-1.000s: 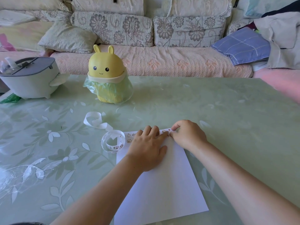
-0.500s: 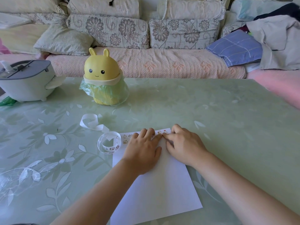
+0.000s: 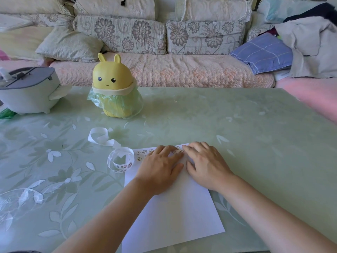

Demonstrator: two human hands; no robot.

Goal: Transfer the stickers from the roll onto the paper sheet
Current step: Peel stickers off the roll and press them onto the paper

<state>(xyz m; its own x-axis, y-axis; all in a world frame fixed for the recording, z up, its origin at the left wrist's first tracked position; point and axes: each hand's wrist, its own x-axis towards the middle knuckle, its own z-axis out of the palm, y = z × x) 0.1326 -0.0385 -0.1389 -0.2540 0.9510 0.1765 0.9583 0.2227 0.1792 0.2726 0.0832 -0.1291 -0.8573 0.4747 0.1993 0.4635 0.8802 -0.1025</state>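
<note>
- At lower centre of the frame, a white paper sheet [image 3: 173, 216] lies flat on the green floral table [image 3: 218, 115]; its near left corner is cut off by the bottom edge.
- Small cartoon stickers [image 3: 144, 152] sit along the sheet's upper edge; their prints are too small to read.
- Left hand [image 3: 160, 168] rests palm down on the sheet, fingers straight, hiding part of the sticker row.
- Right hand [image 3: 206, 165] lies flat just beside it, fingertips pressing near the top edge; what is under them is hidden.
- Sticker roll [image 3: 122, 166] stands touching the sheet's upper left corner, with a loose white backing strip [image 3: 98, 137] curling above it.
- Upper left: a yellow bunny-faced bin [image 3: 111, 77] with a green liner, and a grey appliance [image 3: 27, 94] cut off by the frame.
</note>
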